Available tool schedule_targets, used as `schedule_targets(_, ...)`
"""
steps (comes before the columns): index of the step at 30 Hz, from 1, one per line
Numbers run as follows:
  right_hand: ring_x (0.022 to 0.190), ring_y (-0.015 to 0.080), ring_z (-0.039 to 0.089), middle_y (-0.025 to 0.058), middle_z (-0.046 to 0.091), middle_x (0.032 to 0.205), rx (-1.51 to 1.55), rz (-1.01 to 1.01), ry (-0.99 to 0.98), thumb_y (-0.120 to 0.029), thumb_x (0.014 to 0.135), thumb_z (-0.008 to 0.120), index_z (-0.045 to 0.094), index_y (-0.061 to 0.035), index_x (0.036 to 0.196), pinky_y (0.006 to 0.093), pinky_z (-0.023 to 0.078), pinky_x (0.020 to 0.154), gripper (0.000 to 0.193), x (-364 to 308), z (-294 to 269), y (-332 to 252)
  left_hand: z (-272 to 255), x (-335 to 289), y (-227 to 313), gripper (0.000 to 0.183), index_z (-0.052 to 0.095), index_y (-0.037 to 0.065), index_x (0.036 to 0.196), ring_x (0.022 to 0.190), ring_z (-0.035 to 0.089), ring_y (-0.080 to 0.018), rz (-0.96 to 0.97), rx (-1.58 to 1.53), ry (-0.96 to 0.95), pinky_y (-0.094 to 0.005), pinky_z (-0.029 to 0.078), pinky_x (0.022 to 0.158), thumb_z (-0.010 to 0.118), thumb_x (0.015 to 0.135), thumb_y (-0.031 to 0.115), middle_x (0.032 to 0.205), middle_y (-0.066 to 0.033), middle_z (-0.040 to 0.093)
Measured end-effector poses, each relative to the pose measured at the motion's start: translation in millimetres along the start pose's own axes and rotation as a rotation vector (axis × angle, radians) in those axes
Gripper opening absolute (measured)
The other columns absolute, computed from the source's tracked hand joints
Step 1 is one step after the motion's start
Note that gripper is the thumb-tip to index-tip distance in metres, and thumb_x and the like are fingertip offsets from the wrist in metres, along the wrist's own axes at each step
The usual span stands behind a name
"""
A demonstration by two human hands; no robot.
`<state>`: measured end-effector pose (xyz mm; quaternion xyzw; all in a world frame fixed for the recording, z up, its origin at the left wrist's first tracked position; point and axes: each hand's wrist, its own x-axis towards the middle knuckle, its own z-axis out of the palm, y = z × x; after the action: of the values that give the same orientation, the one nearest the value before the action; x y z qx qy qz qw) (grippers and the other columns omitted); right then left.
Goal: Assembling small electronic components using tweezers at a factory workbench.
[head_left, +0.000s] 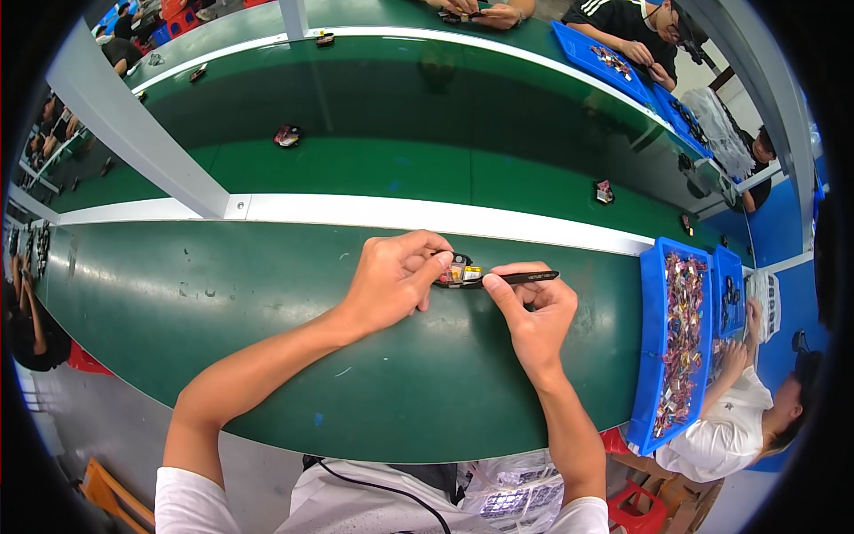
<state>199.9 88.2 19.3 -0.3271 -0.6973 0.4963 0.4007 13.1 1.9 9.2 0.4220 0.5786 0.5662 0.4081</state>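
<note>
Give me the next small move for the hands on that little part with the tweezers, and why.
Probably nudge the black tweezers tip a touch further into the small black part while the left hand pinches it steady. The right hand holds the tweezers almost level, tip already at the part's yellow and red pieces, and the part sits just above the green table.

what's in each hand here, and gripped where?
Left hand pinches a small black electronic part at its left end, over the green belt. Right hand holds black tweezers mid-shaft, tips at the part.
</note>
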Motion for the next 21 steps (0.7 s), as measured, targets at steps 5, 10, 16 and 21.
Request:
schedule_targets(5,0.053,-0.002,0.042,-0.0049,0.06,0.066,0.069,0.103,0.0,-0.002,0.089,0.079,0.073,0.0025,0.095,0.0186,0.027,0.048,0.009,-0.3,0.7,-9.0,0.7,-0.3,4.1,0.018,0.067,-0.009,0.106,0.05,0.06,-0.0089,-0.013,-0.007,-0.017,-0.0235,0.043,0.041,0.062,0.101,0.007,0.081,-0.0106,0.071)
schedule_targets(10,0.06,0.0001,0.051,0.0004,0.067,0.075,0.131,0.187,-0.026,-0.001,0.09,0.077,0.072,0.0041,0.097,0.0174,0.034,0.051,0.01,1.6,0.0,-14.4,0.4,-0.6,5.6,0.018,0.067,-0.009,0.107,0.051,0.061,-0.0093,-0.016,-0.001,-0.022,-0.0233,0.044,0.042,0.061,0.101,0.007,0.08,-0.0106,0.071)
schedule_targets(16,0.076,0.0093,0.067,0.0091,0.073,0.086,0.167,0.272,-0.04,0.002,0.091,0.075,0.071,0.0062,0.099,0.0195,0.051,0.064,0.01,2.2,-1.1,-16.1,0.4,-0.5,2.8,0.019,0.066,-0.01,0.11,0.052,0.061,-0.0098,-0.015,-0.028,-0.033,-0.0234,0.046,0.042,0.061,0.101,0.006,0.081,-0.0111,0.071)
schedule_targets(21,0.083,0.0157,0.073,0.0139,0.074,0.091,0.176,0.315,-0.051,0.002,0.092,0.074,0.069,0.0085,0.1,0.0235,0.057,0.073,0.012,3.6,-3.7,-18.8,1.6,0.1,2.7,0.02,0.066,-0.01,0.112,0.053,0.062,-0.0101,0.001,-0.036,-0.048,-0.0232,0.046,0.043,0.06,0.101,0.007,0.081,-0.011,0.071)
